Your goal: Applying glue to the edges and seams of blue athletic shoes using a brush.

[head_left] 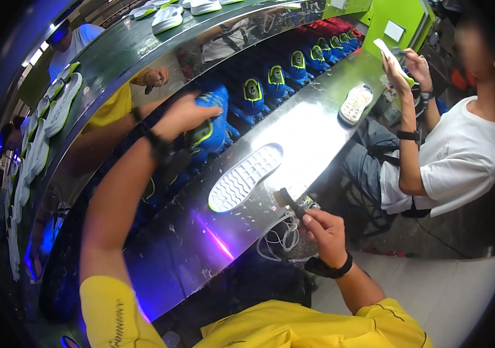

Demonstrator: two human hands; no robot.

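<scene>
My left hand (185, 116) is closed on a blue shoe upper (217, 116) with yellow-green trim, at the row of uppers behind the metal bench. In my right hand (325, 236) is a small brush (291, 203) with a black handle, its brown bristles by the bench's front edge. Between my hands a white shoe sole (246, 178) lies on the bench, its grooved tread facing up. Touching neither hand, a second pale sole (356, 105) rests farther right.
Blue shoe uppers (276, 81) line the bench's far side. Above runs a green belt (108, 58) carrying several white soles (65, 104). At the right a co-worker (450, 145) holds a sole (395, 61). A white cable (285, 235) hangs by the metal bench (195, 249).
</scene>
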